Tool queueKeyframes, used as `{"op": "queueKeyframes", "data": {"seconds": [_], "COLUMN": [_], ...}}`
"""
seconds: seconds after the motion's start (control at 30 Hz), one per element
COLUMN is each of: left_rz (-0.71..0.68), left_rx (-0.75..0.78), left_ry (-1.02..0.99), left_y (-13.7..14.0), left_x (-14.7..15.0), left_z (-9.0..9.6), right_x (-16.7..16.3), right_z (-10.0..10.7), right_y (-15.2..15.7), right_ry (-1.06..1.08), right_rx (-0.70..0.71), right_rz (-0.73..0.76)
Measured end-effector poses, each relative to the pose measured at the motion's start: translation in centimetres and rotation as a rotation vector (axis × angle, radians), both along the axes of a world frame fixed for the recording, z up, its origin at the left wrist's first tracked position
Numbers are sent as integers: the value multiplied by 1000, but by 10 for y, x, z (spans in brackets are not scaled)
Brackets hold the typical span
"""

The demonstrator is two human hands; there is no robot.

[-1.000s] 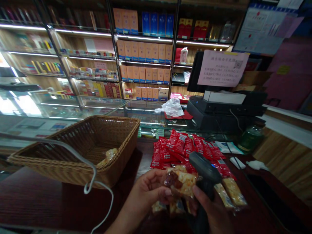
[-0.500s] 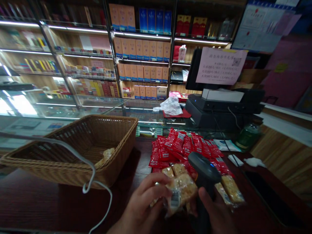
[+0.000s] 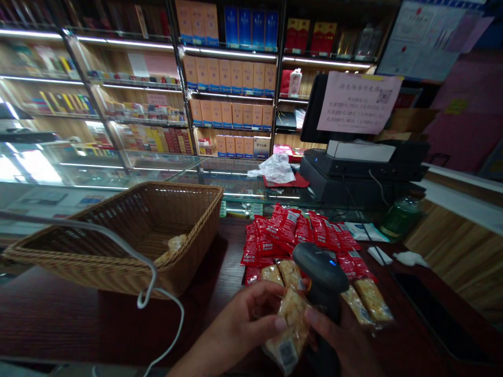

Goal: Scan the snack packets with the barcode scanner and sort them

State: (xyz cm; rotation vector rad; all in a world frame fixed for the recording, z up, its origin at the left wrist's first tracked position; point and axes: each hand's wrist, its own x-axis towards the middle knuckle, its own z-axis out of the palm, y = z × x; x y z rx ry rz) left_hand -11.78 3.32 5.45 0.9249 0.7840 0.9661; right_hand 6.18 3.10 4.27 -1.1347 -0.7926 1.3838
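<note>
Between my two hands is a clear-wrapped pastry packet (image 3: pixel 294 314), its barcode label facing up at the near end. My left hand (image 3: pixel 251 324) grips it from the left, thumb on top. In my right hand (image 3: pixel 346 335) is a dark barcode scanner (image 3: pixel 322 269) with a small blue light; the right thumb also touches the packet's right side. Just beyond lie more wrapped pastries (image 3: pixel 271 273) and a heap of red packets (image 3: pixel 291 230). Two further wrapped pastries (image 3: pixel 373 301) rest right of the scanner. The right fingers around the handle are partly hidden.
A wicker basket (image 3: pixel 196 246) holding a few wrapped pastries stands left, a white cable (image 3: pixel 118 241) crossing it. Behind are a glass counter, a monitor (image 3: pixel 314 115) and shelves of boxes. At right lie a black phone (image 3: pixel 436 319) and a green bottle (image 3: pixel 401 217).
The packet has turned in my left hand, its barcode end now pointing toward me. My left thumb has come on top. The scanner has shifted slightly left, and my right thumb now touches the packet.
</note>
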Motion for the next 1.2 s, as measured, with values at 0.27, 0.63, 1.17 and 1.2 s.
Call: {"op": "queueKeyframes", "data": {"seconds": [0.27, 0.63, 1.17, 1.2], "left_rz": [-14, 168, 195, 201], "left_rx": [67, 24, 14, 16], "left_ry": [-149, 20, -60, -29], "left_y": [-2, -1, -5, -6], "left_x": [7, -8, 6, 6], "left_z": [-16, 0, -12, -10], "right_x": [1, 10, 5, 7], "right_z": [-1, -12, -23, -24], "right_y": [-2, 2, -6, -4], "right_ry": [4, -38, -223, -245], "right_rx": [-18, 167, 50, 53], "right_rz": [-93, 3, -74, -83]}}
